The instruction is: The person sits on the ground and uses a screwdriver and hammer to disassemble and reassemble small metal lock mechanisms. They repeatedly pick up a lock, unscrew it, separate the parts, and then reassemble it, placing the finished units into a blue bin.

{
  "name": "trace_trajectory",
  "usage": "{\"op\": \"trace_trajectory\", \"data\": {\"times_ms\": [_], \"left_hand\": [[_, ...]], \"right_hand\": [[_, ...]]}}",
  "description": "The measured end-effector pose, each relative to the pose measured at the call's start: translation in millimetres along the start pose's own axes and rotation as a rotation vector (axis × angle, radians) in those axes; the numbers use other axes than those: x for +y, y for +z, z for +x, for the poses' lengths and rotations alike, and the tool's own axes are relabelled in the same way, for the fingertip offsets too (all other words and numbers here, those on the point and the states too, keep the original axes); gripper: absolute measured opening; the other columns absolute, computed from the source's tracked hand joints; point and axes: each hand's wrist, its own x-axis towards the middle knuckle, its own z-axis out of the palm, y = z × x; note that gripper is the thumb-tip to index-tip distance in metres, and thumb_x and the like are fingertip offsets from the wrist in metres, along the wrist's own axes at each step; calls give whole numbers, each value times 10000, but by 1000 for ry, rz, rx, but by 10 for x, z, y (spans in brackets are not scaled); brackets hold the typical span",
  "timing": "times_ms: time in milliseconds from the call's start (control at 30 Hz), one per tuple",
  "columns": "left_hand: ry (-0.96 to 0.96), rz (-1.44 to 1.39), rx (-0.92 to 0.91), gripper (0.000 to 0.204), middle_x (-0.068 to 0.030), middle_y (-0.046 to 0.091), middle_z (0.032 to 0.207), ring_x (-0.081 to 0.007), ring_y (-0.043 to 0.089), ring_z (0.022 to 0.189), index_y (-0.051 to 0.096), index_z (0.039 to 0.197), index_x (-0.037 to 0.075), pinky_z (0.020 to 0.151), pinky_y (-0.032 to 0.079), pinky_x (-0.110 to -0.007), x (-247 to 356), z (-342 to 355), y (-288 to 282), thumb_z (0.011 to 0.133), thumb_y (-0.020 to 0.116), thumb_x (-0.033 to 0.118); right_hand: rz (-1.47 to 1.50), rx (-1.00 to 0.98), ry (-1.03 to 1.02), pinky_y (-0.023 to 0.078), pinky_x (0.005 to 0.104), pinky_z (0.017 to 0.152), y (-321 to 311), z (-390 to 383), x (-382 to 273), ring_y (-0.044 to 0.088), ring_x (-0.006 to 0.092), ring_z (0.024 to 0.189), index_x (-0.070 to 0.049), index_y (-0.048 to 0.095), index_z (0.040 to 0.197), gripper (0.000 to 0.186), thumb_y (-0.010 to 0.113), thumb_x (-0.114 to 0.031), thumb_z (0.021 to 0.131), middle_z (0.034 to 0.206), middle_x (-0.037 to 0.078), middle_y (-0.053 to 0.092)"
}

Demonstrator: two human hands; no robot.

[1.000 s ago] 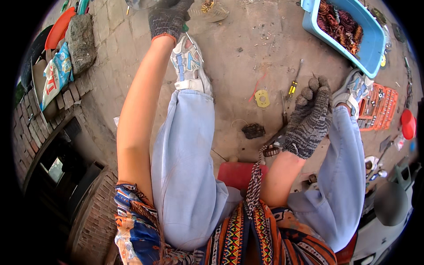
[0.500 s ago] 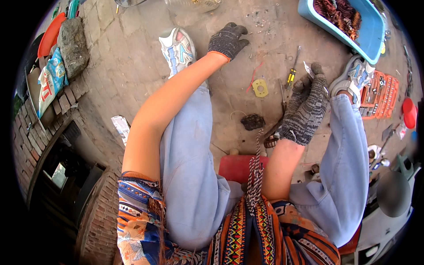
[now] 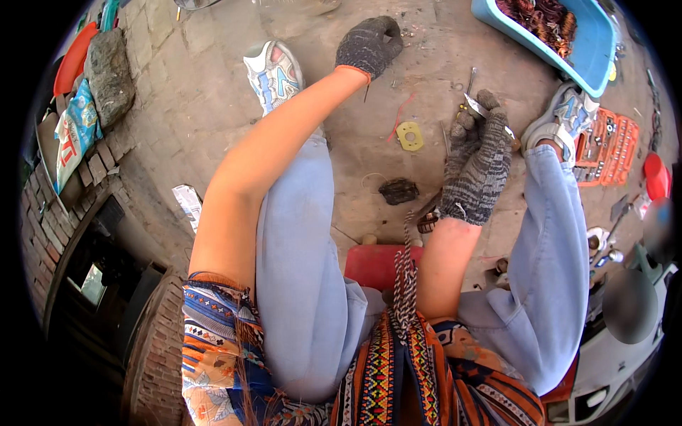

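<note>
My left hand [image 3: 368, 48], in a dark grey knitted glove, hovers over the ground beyond my left shoe. Its fingers curl together in a pinch; whatever is in them is too small to name. Nearer to me, my right hand [image 3: 477, 160], gloved in mottled grey, is closed on a small whitish strip [image 3: 476, 105] that sticks out past the fingertips. Just behind those fingers lies a screwdriver [image 3: 472, 77], its handle mostly hidden. Left of the right hand are a yellow plate [image 3: 410, 136] with a hole, a thin red wire [image 3: 399, 117] and a crumpled black piece [image 3: 398, 191].
A blue tub [image 3: 543, 53] with coils of copper-coloured wire stands at the far right. By my right shoe lies an orange socket set case [image 3: 616, 145]. A red stool [image 3: 373, 263] is between my legs. At the left are a large stone [image 3: 108, 78] and a printed sack [image 3: 78, 135].
My left hand has moved slightly farther away, and its spread fingers have curled in. My right hand has shifted a little left and away, now covering much of the screwdriver's handle.
</note>
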Motion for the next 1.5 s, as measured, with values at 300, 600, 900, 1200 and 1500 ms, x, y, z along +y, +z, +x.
{"op": "trace_trajectory", "data": {"times_ms": [300,600,900,1200,1500], "left_hand": [[-411,-1102,-436,288,-92,683,916,-98,587,585,631,1097,0,507,480,-221,1282,-363,-1542,819,651,71],[-286,-1115,-413,347,-105,684,954,-130,641,716,625,1120,-16,572,503,-235,1466,-455,-1664,778,678,3],[-343,-1200,-468,366,-103,686,937,-122,627,624,629,1115,-16,506,482,-231,1444,-467,-1710,755,692,-2],[-460,-1223,-534,364,-84,676,922,-107,610,613,626,1122,-10,484,473,-225,1393,-445,-1642,761,677,5],[-509,-1254,-544,332,-88,676,865,-118,587,528,630,1108,-15,462,471,-238,1411,-435,-1592,779,667,11]], "right_hand": [[101,-156,-119,502,255,550,255,-412,-266,605,157,623,30,589,1075,412,532,-354,938,847,91,644],[-237,-213,-439,525,283,746,372,-673,-313,625,181,881,43,557,1104,285,631,-93,865,1017,141,634],[-397,-201,-532,502,319,835,388,-673,-302,625,195,899,31,612,1039,233,660,-55,827,1012,117,645],[-467,-40,-540,422,211,469,450,-700,-234,540,104,588,35,590,1021,230,625,-131,866,833,75,613],[-432,-83,-412,522,287,781,427,-724,-299,621,169,874,36,575,1076,237,623,-29,854,1001,110,632]]}}
